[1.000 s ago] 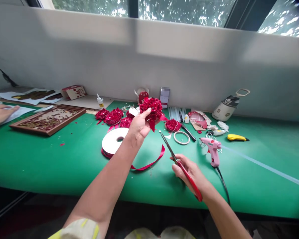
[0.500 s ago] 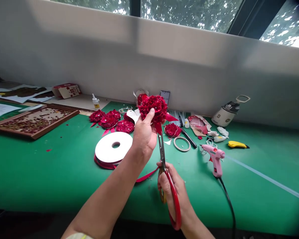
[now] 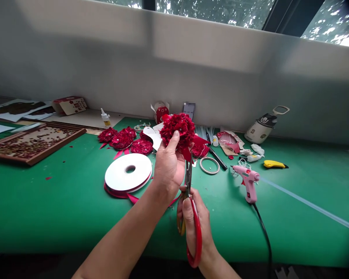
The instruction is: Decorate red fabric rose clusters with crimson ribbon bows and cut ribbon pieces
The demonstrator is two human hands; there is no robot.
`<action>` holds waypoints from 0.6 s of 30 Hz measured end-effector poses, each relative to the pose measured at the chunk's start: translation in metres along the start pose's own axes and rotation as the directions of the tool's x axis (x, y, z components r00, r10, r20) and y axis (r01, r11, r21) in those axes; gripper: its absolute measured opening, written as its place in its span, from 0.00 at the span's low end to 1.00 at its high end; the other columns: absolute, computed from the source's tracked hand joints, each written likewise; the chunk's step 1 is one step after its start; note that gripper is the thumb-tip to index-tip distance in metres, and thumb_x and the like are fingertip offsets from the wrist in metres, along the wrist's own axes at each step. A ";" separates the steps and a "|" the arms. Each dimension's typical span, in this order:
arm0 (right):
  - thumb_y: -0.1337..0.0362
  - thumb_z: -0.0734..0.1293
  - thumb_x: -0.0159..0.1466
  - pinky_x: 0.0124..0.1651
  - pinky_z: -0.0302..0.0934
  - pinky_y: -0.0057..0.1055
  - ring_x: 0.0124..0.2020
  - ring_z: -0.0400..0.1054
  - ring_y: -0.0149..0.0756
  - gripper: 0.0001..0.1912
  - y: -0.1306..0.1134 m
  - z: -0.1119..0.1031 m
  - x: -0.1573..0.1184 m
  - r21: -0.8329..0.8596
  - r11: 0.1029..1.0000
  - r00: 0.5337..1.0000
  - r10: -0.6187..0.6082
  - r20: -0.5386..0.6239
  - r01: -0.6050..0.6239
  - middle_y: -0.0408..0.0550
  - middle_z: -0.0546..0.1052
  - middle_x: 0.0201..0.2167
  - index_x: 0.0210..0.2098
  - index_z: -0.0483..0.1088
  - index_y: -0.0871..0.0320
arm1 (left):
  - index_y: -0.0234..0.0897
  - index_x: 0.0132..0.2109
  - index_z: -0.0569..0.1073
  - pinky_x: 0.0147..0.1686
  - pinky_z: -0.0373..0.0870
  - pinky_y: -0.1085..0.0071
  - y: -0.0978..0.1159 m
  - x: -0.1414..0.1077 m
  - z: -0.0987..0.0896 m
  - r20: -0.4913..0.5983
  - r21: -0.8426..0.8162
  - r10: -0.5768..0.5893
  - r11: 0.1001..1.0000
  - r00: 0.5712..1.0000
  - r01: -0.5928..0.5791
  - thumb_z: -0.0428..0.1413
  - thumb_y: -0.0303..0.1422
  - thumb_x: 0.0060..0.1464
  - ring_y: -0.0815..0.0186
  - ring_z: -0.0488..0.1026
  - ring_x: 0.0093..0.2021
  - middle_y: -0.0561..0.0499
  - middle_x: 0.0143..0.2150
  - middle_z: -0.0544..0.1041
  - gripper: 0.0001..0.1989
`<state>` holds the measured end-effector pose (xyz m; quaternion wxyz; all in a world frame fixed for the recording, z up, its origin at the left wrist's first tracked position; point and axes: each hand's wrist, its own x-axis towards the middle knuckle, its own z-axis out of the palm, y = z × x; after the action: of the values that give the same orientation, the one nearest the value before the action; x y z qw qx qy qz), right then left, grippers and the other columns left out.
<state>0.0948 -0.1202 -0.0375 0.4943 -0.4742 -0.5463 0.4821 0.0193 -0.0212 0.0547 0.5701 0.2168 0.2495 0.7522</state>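
Pinched between the thumb and fingers of my left hand [image 3: 169,164] is a red fabric flower [image 3: 178,130] with red ribbon tails [image 3: 186,154] hanging below it. My right hand [image 3: 199,219] grips scissors [image 3: 196,236] with red and yellowish handles. Their blades point up, with the tips at the ribbon tails under the flower. A white ribbon spool [image 3: 120,174] lies left of my left wrist, and red ribbon runs from it behind my forearm. Several more red flowers [image 3: 123,138] lie behind the spool.
A pink glue gun [image 3: 249,182] with a black cord lies at the right, near a yellow cutter [image 3: 275,164]. A tape roll [image 3: 209,165], a black marker [image 3: 218,159] and a bottle [image 3: 261,128] stand or lie behind. Left is a wooden tray [image 3: 37,159].
The scissors are now closer to upright, and the ribbon tails under the flower spread differently. The whole view has shifted slightly, moving the table items left in the picture.
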 end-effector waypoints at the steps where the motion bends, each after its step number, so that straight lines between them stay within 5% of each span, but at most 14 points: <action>1: 0.48 0.57 0.65 0.25 0.55 0.27 0.23 0.57 0.30 0.19 0.000 0.001 0.000 -0.010 1.000 1.000 -0.010 -0.007 0.010 0.40 0.64 0.24 0.45 0.64 0.55 | 0.42 0.54 0.68 0.48 0.71 0.65 -0.001 -0.001 0.001 -0.003 -0.005 -0.003 1.000 1.000 0.003 0.56 0.30 0.55 0.62 0.72 0.51 0.51 0.47 0.76 0.18; 18: 0.47 0.57 0.64 0.23 0.53 0.27 0.21 0.56 0.30 0.20 0.001 0.006 -0.001 -0.040 0.999 0.996 -0.011 -0.086 0.008 0.39 0.62 0.21 0.43 0.64 0.57 | 0.38 0.47 0.72 0.49 0.70 0.63 -0.012 -0.009 -0.002 -0.010 -0.075 0.015 0.997 1.000 -0.015 0.58 0.29 0.52 0.59 0.68 0.55 0.48 0.51 0.74 0.14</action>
<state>0.0893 -0.1218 -0.0392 0.5102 -0.5016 -0.5361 0.4479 0.0295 -0.0276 0.0448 0.5710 0.1936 0.2219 0.7663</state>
